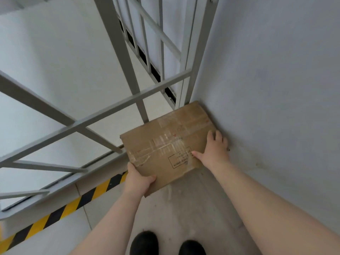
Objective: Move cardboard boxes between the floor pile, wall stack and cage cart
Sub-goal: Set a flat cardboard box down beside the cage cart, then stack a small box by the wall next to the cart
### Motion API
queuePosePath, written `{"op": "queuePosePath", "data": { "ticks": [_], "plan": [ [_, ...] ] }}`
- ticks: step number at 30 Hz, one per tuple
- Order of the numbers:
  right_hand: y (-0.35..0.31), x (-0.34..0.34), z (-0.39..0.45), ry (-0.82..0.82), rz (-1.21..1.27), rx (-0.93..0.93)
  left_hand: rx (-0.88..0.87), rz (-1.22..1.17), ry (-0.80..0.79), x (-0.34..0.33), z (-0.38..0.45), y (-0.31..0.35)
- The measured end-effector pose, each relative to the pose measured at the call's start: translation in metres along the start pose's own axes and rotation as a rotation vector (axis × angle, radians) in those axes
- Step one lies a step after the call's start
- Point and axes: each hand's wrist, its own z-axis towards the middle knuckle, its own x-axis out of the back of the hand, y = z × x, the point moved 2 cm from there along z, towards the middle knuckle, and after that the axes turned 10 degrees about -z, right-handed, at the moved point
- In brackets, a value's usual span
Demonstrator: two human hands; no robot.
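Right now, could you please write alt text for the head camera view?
A person's left hand and right hand hold a flat brown cardboard box with clear tape low between a grey metal cage cart and a pale wall. Black shoes and yellow-black floor tape show below.

Taped brown cardboard box (165, 148), flat, between cage cart (103, 118) and wall
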Motion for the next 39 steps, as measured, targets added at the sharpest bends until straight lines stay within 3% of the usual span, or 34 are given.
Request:
{"op": "queuePosePath", "data": {
  "ticks": [5,12,15,19,26,32,39],
  "plan": [
    [-0.015,0.033,-0.05,-0.092,-0.052,0.084,-0.056,0.157,0.002,0.025,-0.059,0.037],
    [-0.06,0.193,-0.216,-0.26,-0.264,0.398,0.013,0.21,0.013,0.144,-0.246,0.101],
    [-0.099,0.258,-0.291,-0.244,-0.382,0.565,0.032,0.193,-0.023,0.191,-0.32,0.11],
    [-0.164,0.302,-0.374,-0.184,-0.533,0.772,0.03,0.201,0.057,0.265,-0.396,0.101],
    [-0.289,0.287,-0.534,-0.049,-0.613,1.204,0.15,0.087,0.364,0.415,-0.493,0.013],
    [-0.407,0.226,-0.71,0.068,-0.732,1.606,0.188,-0.118,0.699,0.542,-0.602,-0.102],
    [-0.46,0.133,-0.871,0.013,-0.862,1.916,0.322,-0.266,0.973,0.595,-0.702,-0.218]
  ]
}}
